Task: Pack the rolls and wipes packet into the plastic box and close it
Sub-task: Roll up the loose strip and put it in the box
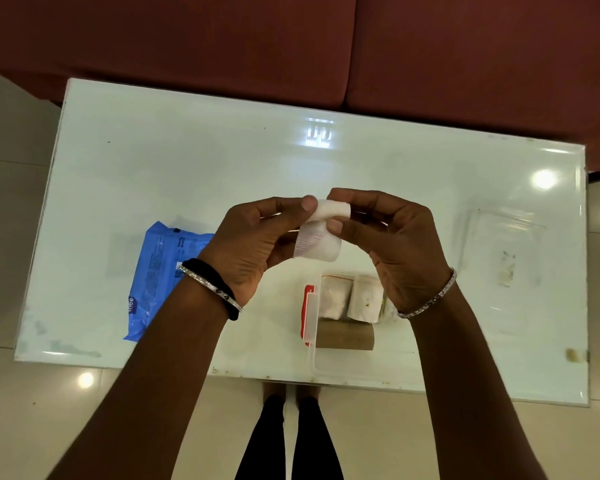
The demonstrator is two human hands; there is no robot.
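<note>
Both my hands hold a white gauze roll [321, 233] above the middle of the glass table. My left hand [257, 240] pinches its left end. My right hand [392, 237] grips its right end, and a loose strip hangs down. Below them stands the clear plastic box [314, 344] with a red clasp, holding two white rolls [350, 297] and a brown cardboard roll [343, 336]. The blue wipes packet [160, 271] lies flat on the table to the left, partly hidden by my left wrist. The clear lid [499, 247] lies at the right.
The white glass table [187, 161] has its near edge just above my legs. A dark red sofa [291, 46] runs along its far side. Tiled floor surrounds the table.
</note>
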